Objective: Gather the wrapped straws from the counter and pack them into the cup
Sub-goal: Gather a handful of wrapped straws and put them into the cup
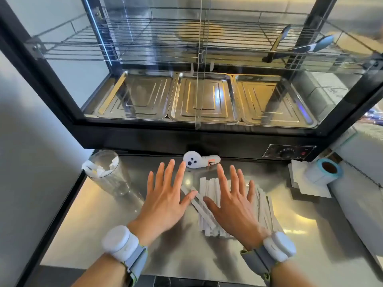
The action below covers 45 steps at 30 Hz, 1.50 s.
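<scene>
Head view, items by size. Steel counter (300,228): work surface below a glass warming cabinet (203,79). Wrapped straws (263,206): loose pile, centre-right, long axes running roughly away from the person. Clear cup (107,175): far left, near the counter edge, some white wrapped pieces showing at its rim. Right hand (232,201): flat, fingers spread, over the pile, holding nothing; nearer the straws. Left hand (163,199): likewise spread and empty, just left of the pile, nearer the cup.

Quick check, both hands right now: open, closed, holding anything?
Left hand: open, fingers spread, holding nothing.
Right hand: open, flat over the wrapped straws, gripping none.
</scene>
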Motion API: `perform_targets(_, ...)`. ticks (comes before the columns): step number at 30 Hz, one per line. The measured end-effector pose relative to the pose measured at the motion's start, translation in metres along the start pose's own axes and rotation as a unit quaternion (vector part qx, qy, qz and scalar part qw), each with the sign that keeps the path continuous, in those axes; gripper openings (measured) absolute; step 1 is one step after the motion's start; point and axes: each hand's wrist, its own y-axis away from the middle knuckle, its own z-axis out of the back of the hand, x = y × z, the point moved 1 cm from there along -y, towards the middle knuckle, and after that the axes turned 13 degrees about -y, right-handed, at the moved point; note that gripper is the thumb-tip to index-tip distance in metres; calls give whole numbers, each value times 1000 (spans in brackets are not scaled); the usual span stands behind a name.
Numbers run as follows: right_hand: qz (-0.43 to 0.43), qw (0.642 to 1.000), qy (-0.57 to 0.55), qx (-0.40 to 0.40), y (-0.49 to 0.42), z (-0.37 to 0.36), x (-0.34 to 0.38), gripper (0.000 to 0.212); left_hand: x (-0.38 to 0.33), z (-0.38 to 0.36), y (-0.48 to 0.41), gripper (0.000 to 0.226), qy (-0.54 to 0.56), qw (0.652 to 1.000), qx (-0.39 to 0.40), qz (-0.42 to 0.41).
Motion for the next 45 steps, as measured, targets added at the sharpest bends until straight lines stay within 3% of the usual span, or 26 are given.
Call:
perform_targets(12, -80, 991, 41, 94, -1, -25, 3, 93, 8, -24, 6, 84, -2, 999, 41, 7)
perform_targets(24, -127, 982, 15, 141, -16, -42, 27, 102, 19, -29, 9, 73, 25, 997, 65, 14)
perform_targets(34, -131, 986, -6, 105, -25, -45, 36, 77, 31, -28, 3, 72, 45, 997, 64, 28)
perform_targets(39, -152, 981, 15, 120, -33, -48, 39, 33, 35, -30, 2, 71, 58, 996, 67, 30)
perform_targets(45, -155, 978, 12, 137, -44, -49, 38, 27, 49, -29, 3, 67, 90, 991, 70, 68)
